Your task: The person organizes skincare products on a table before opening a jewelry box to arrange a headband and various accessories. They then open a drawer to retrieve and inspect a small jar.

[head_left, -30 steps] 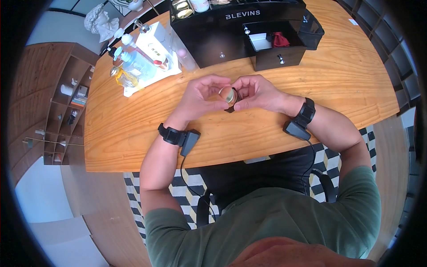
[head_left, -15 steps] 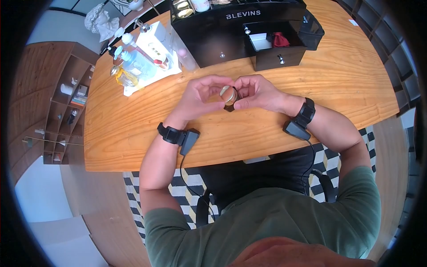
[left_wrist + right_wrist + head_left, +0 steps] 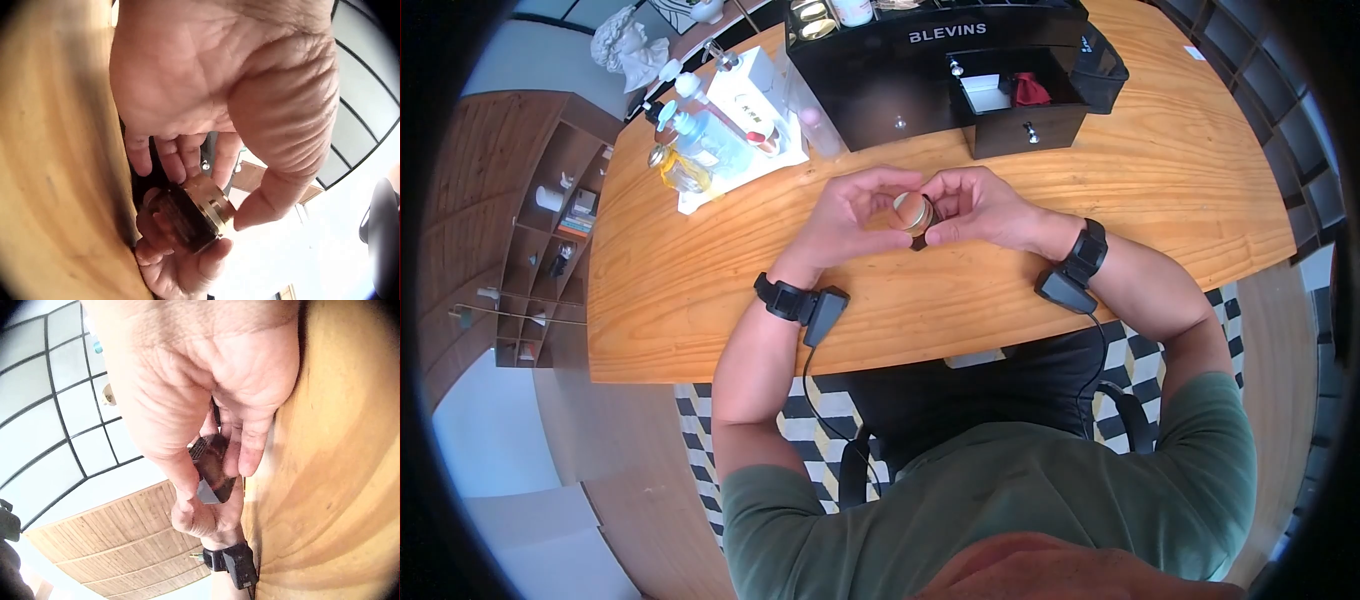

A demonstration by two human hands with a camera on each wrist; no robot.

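Observation:
A small dark brown cosmetic jar (image 3: pixel 187 222) with a shiny gold lid (image 3: pixel 913 212) is between both hands, close over the table. My left hand (image 3: pixel 848 218) pinches the gold lid, thumb on one side and fingertips on the other. On the opposite side, my right hand (image 3: pixel 980 208) grips the dark body. In the right wrist view, the thumb and fingers hold the faceted jar base (image 3: pixel 214 467), and the lid is hidden behind it. The lid's mirror-like top faces up and to the left in the head view.
A black BLEVINS cosmetics case (image 3: pixel 880 90) stands behind the hands. Its open drawer (image 3: pixel 1028 135) holds a red cloth (image 3: pixel 1030 90) and a white box. At the back left, pump bottles (image 3: pixel 710 145) and a lipstick (image 3: pixel 762 142) are on a white tray (image 3: pixel 690 208).
The left fingers shift slightly at the lid, and the reflection on its top changes. The right hand keeps its hold on the jar body in nearly the same place.

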